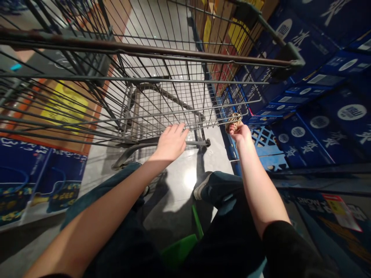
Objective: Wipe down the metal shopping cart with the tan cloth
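A wire shopping cart (165,83) with a brownish bar across its top stands before me. My left hand (173,142) lies palm down at the cart's lower near edge, its fingers spread and nothing visible in them. Over on the right, my right hand (240,133) has its fingers closed round a small crumpled tan thing with dark spots (234,120), beside the cart's wire corner. What exactly this spotted thing is cannot be made out.
Stacked blue boxes (315,112) and a light blue plastic crate (265,143) stand at the right. Boxes with a yellow label (65,106) line the left. Something green (181,247) is low between my legs, above the grey floor (179,189).
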Available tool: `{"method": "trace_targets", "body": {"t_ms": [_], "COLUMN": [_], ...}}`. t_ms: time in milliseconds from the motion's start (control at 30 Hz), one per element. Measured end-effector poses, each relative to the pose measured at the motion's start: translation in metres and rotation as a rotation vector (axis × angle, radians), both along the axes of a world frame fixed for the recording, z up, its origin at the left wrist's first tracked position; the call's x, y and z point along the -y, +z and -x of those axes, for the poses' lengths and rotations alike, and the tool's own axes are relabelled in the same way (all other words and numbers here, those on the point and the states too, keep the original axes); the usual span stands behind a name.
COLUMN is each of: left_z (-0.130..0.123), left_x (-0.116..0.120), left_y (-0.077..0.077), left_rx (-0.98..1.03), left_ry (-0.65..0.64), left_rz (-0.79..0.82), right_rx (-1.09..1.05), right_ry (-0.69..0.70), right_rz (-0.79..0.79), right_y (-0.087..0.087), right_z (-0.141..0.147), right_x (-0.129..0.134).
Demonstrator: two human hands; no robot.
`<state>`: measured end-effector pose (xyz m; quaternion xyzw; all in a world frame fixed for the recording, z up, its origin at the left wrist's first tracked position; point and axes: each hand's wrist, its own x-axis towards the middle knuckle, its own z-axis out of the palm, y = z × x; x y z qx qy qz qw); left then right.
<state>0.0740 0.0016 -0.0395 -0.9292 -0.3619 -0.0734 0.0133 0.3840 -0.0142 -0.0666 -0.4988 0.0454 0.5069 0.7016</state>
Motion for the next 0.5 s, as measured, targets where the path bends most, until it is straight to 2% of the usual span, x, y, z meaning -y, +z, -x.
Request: {"method": "trace_targets", "body": {"t_ms": [167,233,433,500], "left_z": [0.002,0.003,0.004,0.004], "left_x": [-0.002,-0.002,-0.003,-0.003], "left_y": [0.002,0.002,-0.001,-0.001], "left_rx": [0.001,0.020,0.035,0.025], "left_ry": [-0.006,-0.001,-0.007,-0.014], "left_rz": [0.011,0.020,0.016,0.012], "right_rx": [-0.001,0.006,0.083,0.144], "right_ry": [0.151,0.165,0.022,-0.028], "right_rz": [0.154,0.177,0.180,0.152], "right_y": [-0.019,-0.021,0.006,0.012], "right_z": [0.036,0.040,-0.008,-0.015], "right_x": [-0.003,-0.001,0.007,0.008]}}
